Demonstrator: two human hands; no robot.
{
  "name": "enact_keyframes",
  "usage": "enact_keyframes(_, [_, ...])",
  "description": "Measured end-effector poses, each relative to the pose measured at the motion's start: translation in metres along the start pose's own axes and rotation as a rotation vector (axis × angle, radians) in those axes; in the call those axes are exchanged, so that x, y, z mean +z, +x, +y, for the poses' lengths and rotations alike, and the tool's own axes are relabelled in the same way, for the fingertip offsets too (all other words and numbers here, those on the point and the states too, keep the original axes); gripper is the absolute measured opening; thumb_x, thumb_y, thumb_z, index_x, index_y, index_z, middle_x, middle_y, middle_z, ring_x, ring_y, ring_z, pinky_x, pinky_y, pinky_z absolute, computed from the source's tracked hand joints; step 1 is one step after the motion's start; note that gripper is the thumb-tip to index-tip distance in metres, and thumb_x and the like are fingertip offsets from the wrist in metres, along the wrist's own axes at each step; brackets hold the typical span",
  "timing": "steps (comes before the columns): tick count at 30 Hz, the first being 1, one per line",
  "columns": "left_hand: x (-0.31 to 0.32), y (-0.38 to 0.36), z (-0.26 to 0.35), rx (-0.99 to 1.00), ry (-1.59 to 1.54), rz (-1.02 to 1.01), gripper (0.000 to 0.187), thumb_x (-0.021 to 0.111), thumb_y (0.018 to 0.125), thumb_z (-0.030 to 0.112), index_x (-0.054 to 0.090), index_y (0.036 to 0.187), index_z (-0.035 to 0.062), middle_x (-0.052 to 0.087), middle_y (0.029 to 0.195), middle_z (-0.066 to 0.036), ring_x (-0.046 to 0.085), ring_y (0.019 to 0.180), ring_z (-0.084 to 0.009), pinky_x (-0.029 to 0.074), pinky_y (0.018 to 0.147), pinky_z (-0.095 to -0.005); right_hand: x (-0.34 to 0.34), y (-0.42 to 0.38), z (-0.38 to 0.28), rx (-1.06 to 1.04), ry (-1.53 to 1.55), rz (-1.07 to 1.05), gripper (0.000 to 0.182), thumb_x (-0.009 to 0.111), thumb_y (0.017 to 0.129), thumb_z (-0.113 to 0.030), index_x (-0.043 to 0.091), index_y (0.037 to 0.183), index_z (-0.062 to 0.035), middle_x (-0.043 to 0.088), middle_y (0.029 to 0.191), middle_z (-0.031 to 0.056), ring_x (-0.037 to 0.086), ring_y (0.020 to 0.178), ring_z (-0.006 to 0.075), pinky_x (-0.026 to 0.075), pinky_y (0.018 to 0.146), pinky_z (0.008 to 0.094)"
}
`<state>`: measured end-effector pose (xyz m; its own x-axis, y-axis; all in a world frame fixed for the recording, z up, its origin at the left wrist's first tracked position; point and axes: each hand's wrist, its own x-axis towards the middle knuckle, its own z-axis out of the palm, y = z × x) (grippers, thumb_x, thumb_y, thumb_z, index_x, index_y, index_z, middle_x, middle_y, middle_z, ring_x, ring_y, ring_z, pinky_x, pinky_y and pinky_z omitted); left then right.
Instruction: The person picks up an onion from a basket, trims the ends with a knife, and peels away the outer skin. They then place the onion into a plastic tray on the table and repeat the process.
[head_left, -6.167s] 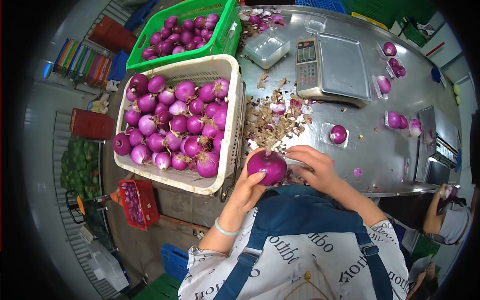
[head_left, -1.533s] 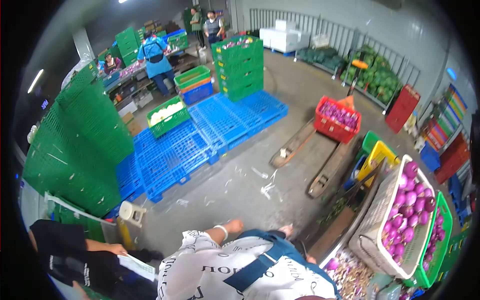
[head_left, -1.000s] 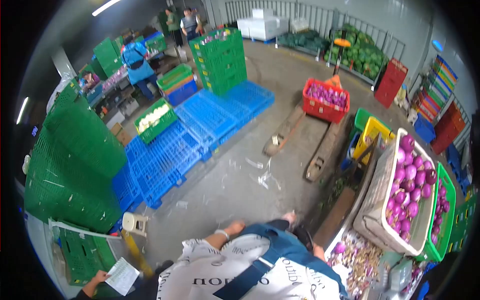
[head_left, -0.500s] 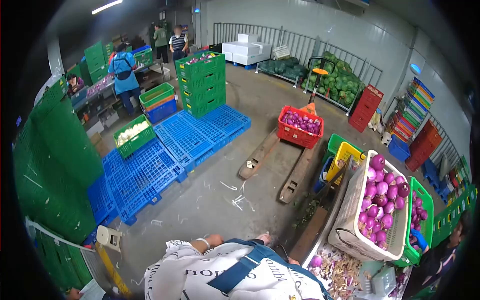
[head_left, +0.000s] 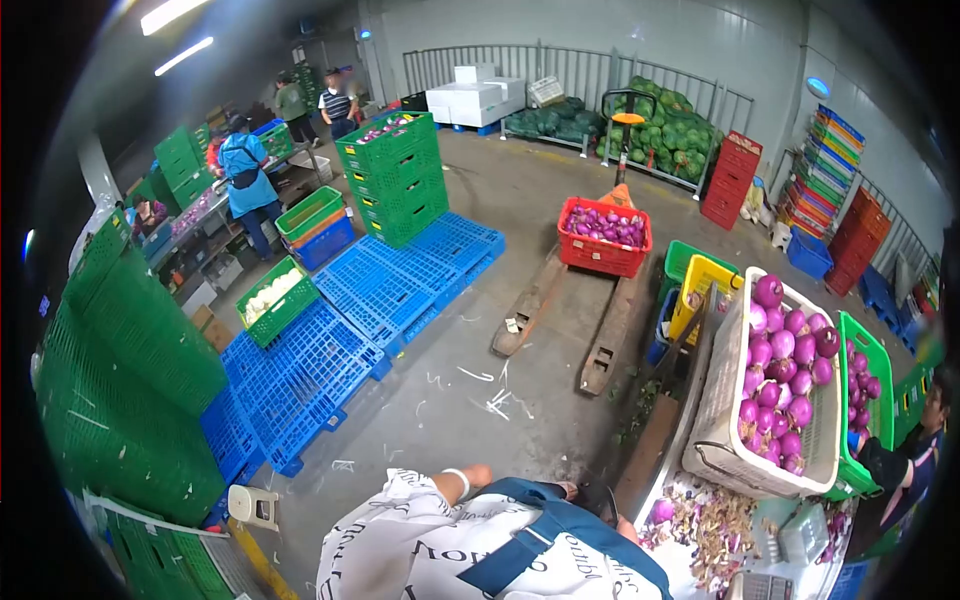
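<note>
Head view: the frame was filled mostly by the warehouse floor, and the work bench was pushed into the lower right corner. Of the person's own arms, only the left wrist with its pale band [head_left: 457, 481] was clearly shown, at the bottom centre. A sliver just right of it, above the blue apron strap [head_left: 520, 545], was taken for the left hand [head_left: 566, 489]. Whether it was open or closed, or had hold of anything, could not be told. The right hand was not shown at all.

A loose purple onion [head_left: 660, 511] was seen at the near edge of the bench, lower right of that sliver and near it. Whether the two touched could not be told. Just right of the onion a heap of peelings [head_left: 706, 527] was spread. Above it a white basket [head_left: 722, 395] heaped with onions was set, with a green crate [head_left: 884, 372] at its right side. A co-worker's dark sleeve [head_left: 893, 468] was reached in from the right edge.

The risk was judged to lie in the direction of view. With the bench barely looked at, the loose onion could be nudged off the edge and dropped to the floor. Fingers could also be caught against the basket wall.
</note>
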<state>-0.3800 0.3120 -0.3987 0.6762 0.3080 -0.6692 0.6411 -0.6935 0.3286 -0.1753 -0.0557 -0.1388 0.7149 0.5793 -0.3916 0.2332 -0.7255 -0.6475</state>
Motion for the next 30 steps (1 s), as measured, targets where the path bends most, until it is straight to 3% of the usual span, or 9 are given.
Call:
enact_keyframes(3, [-0.031,0.035,0.040,0.143,0.045,0.030,0.029,0.060,0.085,0.024,0.076,0.097,0.0027,0.071,0.105,-0.024,0.069,0.098,-0.0415,0.054,0.087,-0.0497,0.012,-0.003,-0.001,0.027,-0.139,0.069,0.030,0.068,0.079,-0.016,0.067,0.107,-0.0046,0.073,0.088,0.0169,0.072,0.087,0.0314,0.054,0.077,0.0378])
enact_keyframes(7, [-0.102,0.038,0.153,0.381,0.054,0.159,0.027,0.062,0.083,0.023,0.074,0.094,0.0021,0.071,0.099,-0.023,0.067,0.097,-0.0431,0.053,0.083,-0.0523,0.031,0.024,0.088,0.056,0.143,0.070,0.029,0.066,0.080,-0.009,0.066,0.109,-0.0056,0.073,0.087,0.0165,0.071,0.085,0.0292,0.053,0.077,0.0369])
enact_keyframes(9, [-0.109,0.054,0.202,0.756,-0.007,0.294,0.026,0.064,0.084,0.027,0.073,0.089,0.0023,0.070,0.092,-0.023,0.067,0.091,-0.0440,0.053,0.079,-0.0528,0.028,0.019,0.101,0.055,0.193,0.135,0.028,0.065,0.081,-0.007,0.065,0.109,-0.0055,0.073,0.086,0.0159,0.071,0.084,0.0280,0.053,0.076,0.0367])
enact_keyframes(17, [-0.122,0.025,0.374,1.086,0.095,-0.203,0.026,0.069,0.087,0.031,0.071,0.083,0.0048,0.068,0.074,-0.019,0.067,0.076,-0.0407,0.051,0.066,-0.0509,0.013,-0.012,0.093,0.124,0.118,0.651,0.027,0.062,0.082,0.001,0.065,0.108,-0.0048,0.072,0.082,0.0138,0.069,0.077,0.0229,0.053,0.072,0.0358])
enact_keyframes(19, [-0.137,0.012,0.400,1.120,0.184,-0.229,0.025,0.068,0.088,0.030,0.071,0.084,0.0054,0.068,0.075,-0.019,0.067,0.076,-0.0406,0.051,0.065,-0.0509,0.009,-0.017,0.096,0.214,0.303,0.674,0.027,0.061,0.083,0.003,0.064,0.108,-0.0047,0.071,0.081,0.0133,0.068,0.075,0.0216,0.052,0.071,0.0356])
enact_keyframes(22, [-0.109,0.028,0.434,1.250,0.215,-0.198,0.028,0.062,0.093,0.032,0.071,0.089,0.0053,0.069,0.082,-0.020,0.067,0.078,-0.0419,0.051,0.065,-0.0524,-0.006,-0.027,0.096,0.402,0.837,0.763,0.007,0.060,0.093,0.001,0.064,0.099,0.0013,0.063,0.069,0.0058,0.057,0.053,0.0104,0.042,0.045,0.0270])
enact_keyframes(24, [-0.118,0.012,0.468,1.296,0.182,-0.337,0.032,0.059,0.096,0.035,0.071,0.091,0.0056,0.068,0.084,-0.021,0.066,0.078,-0.0429,0.051,0.067,-0.0512,-0.037,-0.038,0.062,0.439,1.032,0.910,0.007,0.061,0.095,-0.006,0.062,0.093,0.0012,0.062,0.066,0.0050,0.056,0.049,0.0127,0.043,0.044,0.0278])
enact_keyframes(29, [-0.110,-0.024,0.552,1.385,0.295,-0.550,0.038,0.061,0.097,0.035,0.067,0.084,-0.0002,0.063,0.080,-0.021,0.065,0.082,-0.0360,0.046,0.070,-0.0489,-0.029,-0.056,0.047,0.578,1.418,1.174,0.023,0.058,0.093,0.000,0.060,0.115,0.0045,0.071,0.091,0.0135,0.065,0.061,0.0154,0.052,0.050,0.0272])
enact_keyframes(30, [-0.090,-0.015,0.560,1.403,0.269,-0.595,0.029,0.063,0.096,0.030,0.065,0.094,0.0009,0.064,0.090,-0.019,0.064,0.085,-0.0363,0.048,0.073,-0.0465,-0.029,-0.056,0.045,0.618,1.443,1.197,0.025,0.057,0.092,0.001,0.060,0.117,0.0044,0.072,0.093,0.0144,0.065,0.062,0.0156,0.053,0.050,0.0266])
